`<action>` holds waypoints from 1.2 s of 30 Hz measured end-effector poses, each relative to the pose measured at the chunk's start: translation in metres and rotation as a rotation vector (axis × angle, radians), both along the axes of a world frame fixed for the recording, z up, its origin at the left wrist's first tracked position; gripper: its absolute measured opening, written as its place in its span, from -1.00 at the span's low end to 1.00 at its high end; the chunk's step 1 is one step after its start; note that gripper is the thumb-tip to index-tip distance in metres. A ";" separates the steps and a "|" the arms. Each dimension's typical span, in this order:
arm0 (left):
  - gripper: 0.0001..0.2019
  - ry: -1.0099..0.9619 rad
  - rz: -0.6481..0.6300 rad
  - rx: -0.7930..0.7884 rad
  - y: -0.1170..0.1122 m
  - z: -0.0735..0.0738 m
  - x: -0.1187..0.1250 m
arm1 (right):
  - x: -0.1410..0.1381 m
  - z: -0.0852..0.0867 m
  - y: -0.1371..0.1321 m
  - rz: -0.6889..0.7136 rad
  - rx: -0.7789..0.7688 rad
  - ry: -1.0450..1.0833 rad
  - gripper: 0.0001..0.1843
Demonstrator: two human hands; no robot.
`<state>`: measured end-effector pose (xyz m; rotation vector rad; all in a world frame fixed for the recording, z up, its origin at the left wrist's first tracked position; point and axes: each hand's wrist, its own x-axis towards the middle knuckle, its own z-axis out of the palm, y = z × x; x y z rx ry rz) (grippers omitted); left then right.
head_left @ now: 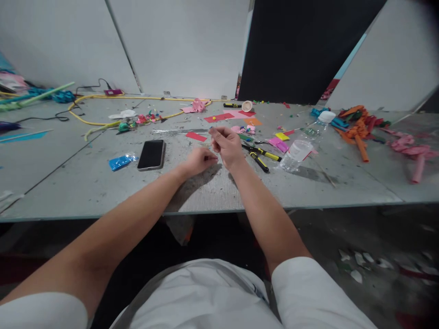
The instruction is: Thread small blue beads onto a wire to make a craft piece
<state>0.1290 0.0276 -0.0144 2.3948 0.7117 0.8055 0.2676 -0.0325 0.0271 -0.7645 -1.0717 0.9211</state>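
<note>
My left hand [200, 161] rests low over the grey table, its fingers curled in and their tips together. Just above and to the right of it, my right hand [226, 145] is closed in a pinch, thumb against forefinger. Whatever is between the fingers of either hand is too small to make out. Behind the hands lie a bundle of thin silvery wires [181, 131] and a red paper strip [196, 136]. Pliers [262, 155] with black and yellow handles lie right of my right hand. A dark-screened phone [151, 154] lies left of my left hand.
A plastic bottle [297, 153] stands on the right, near orange crepe paper [358, 125] and pink crepe paper [413, 148]. A blue packet [120, 161] is beside the phone. Farther back are red paper pieces [222, 118] and a yellow cord [133, 97]. The table's front edge [206, 212] runs below my forearms.
</note>
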 end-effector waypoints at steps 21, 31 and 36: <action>-0.85 -0.983 -0.198 -0.400 -0.077 0.039 -0.059 | -0.023 -0.009 -0.058 0.078 0.527 -0.531 -0.80; -0.85 -0.999 -0.258 -0.453 -0.081 0.040 -0.058 | -0.027 -0.007 -0.061 0.062 0.544 -0.581 -0.77; -0.85 -1.007 -0.285 -0.467 -0.082 0.041 -0.056 | -0.028 -0.007 -0.060 0.066 0.552 -0.577 -0.80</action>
